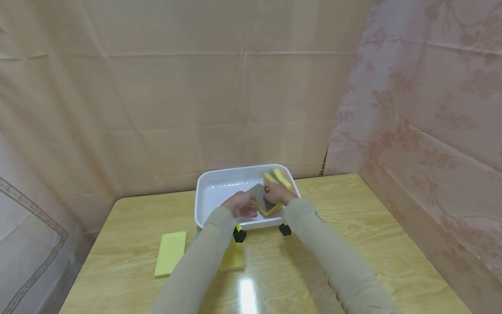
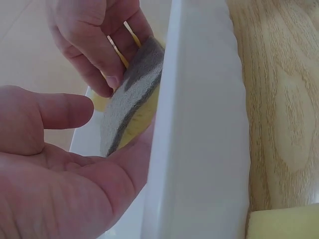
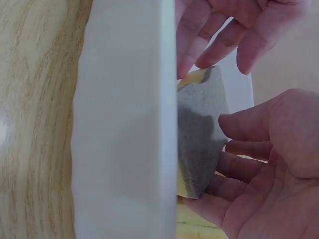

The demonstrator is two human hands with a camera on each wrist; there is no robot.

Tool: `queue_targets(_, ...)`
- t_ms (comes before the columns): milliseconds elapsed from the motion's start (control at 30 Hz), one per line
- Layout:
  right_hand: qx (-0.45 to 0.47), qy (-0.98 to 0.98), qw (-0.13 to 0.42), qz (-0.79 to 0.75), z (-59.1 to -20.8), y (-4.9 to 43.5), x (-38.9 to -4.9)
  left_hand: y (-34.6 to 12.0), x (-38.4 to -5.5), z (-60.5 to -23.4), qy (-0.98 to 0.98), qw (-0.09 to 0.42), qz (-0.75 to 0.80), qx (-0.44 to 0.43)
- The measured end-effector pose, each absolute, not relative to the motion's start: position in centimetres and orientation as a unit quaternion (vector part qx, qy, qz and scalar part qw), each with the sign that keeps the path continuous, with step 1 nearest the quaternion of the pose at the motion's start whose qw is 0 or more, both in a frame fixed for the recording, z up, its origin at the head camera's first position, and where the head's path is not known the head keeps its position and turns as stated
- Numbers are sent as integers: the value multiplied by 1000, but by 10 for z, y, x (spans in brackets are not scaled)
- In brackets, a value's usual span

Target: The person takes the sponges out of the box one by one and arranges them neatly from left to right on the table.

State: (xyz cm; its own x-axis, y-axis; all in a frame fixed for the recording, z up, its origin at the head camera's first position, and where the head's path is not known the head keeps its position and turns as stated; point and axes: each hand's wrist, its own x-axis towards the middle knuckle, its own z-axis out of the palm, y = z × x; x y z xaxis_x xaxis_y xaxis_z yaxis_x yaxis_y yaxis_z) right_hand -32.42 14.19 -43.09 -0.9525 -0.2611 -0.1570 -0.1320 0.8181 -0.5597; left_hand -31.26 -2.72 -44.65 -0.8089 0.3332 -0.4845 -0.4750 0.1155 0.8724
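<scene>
A sponge with a grey scouring face and a yellow body (image 1: 269,206) is tilted inside a white tray (image 1: 208,171). My right hand (image 1: 277,193) pinches it, the thumb on the grey face (image 3: 202,119) and the fingers behind. At the opposite end, my left hand (image 1: 240,204) touches the sponge with extended fingers. Its thumb stands apart from the sponge in the left wrist view. Further back in the tray, two more yellow-and-grey sponges lean by the right wall; the nearer one (image 1: 268,178) is partly behind my right hand.
On the wooden table (image 1: 333,244), a yellow sponge (image 1: 170,254) lies left of my left forearm. Another yellow piece (image 1: 233,258) is partly covered by that forearm. A beige curtain (image 1: 176,96) hangs behind the tray, and a flowered cloth (image 1: 423,131) hangs at the right.
</scene>
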Motion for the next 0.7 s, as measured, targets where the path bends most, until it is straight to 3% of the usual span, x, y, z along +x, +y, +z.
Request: queue_targets(700, -130, 942, 111, -290, -429, 143, -322, -31, -314, -446, 681, 295, 668, -54)
